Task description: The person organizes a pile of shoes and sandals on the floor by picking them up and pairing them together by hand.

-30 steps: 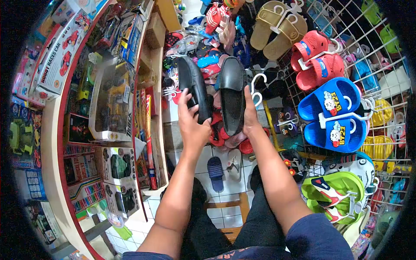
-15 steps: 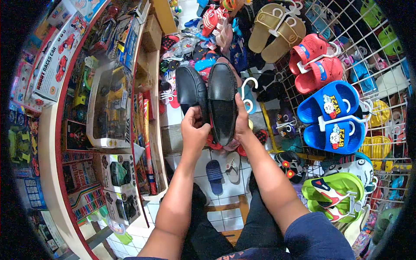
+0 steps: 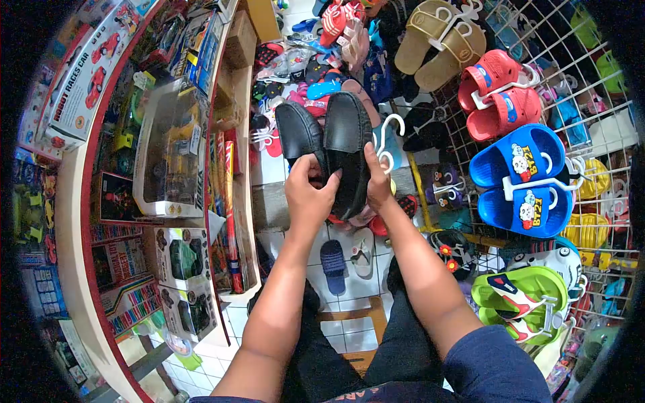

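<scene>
Two black loafers are held side by side, toes pointing away from me. My left hand (image 3: 310,189) grips the left loafer (image 3: 297,129) near its heel, fingers bent over its edge, the thumb reaching toward the other shoe. Around the outer side of the right loafer (image 3: 345,127) my right hand (image 3: 377,180) is closed, its thumb along the upper edge. A white plastic hanger (image 3: 392,127) sticks out beside the right loafer, just beyond my right hand.
Toy boxes fill a shelf (image 3: 84,221) on the left. On the right, a wire rack (image 3: 574,67) carries blue slides (image 3: 523,180), red clogs (image 3: 500,95) and green sandals (image 3: 521,302). Piled footwear lies ahead; a navy slipper (image 3: 332,266) is on the tiled floor.
The loafers have tilted, their toes now farther apart. My left thumb has stretched out toward the right loafer. The whole view has shifted slightly.
</scene>
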A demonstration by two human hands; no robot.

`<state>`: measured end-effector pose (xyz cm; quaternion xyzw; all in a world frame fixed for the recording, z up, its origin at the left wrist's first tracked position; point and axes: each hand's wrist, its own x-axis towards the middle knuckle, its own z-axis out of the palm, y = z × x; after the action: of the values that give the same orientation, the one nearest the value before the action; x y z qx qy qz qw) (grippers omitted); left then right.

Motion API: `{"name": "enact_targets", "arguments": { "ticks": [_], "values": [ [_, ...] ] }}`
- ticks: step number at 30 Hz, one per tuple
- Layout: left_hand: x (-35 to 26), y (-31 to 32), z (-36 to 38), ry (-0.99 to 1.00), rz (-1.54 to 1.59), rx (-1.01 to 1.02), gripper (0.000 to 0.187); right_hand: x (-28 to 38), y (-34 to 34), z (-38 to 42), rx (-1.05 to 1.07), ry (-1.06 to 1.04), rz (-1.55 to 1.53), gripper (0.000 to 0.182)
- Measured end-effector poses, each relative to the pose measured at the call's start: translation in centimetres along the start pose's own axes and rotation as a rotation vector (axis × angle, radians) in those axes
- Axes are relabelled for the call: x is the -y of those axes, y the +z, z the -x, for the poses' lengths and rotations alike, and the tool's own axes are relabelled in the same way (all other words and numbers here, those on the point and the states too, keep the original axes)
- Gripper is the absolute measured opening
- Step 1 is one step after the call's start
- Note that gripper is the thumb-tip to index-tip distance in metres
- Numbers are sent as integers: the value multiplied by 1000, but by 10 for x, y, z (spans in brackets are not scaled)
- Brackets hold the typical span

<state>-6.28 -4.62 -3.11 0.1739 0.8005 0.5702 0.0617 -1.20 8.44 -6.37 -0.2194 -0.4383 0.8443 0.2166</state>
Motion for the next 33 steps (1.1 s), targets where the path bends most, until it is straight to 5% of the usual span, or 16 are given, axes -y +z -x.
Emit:
{"name": "enact_targets", "arguments": {
  "ticks": [4, 7, 10, 13, 16, 18, 31, 33],
  "values": [
    [-9, -1, 2, 86, -7, -67, 24, -23, -20, -12, 64, 128, -119, 33],
    [-14, -2, 3, 133, -104, -110, 23, -27, -18, -13, 70, -85, 165, 41],
    [-16, -1, 4, 161, -140, -137, 24, -15, -13, -9, 38, 96, -47, 53],
    [-16, 0, 4, 310, -177, -229, 26, -25, -22, -17, -109, -22, 530, 56],
    [-16, -3, 5, 373, -244, -222, 29, -26, -15, -20, -174, -257, 533, 55],
    [-13, -4, 4, 424, -282, -221, 28, -15, -12, -15, -123, -173, 537, 50],
    [-11, -6, 0, 218, -229, -227, 30, -6, -12, -14, -24, -169, 375, 41],
    [-3, -6, -1, 117, -202, -258, 34, -5, -22, -17, -26, 32, 108, 27]
  ]
}}
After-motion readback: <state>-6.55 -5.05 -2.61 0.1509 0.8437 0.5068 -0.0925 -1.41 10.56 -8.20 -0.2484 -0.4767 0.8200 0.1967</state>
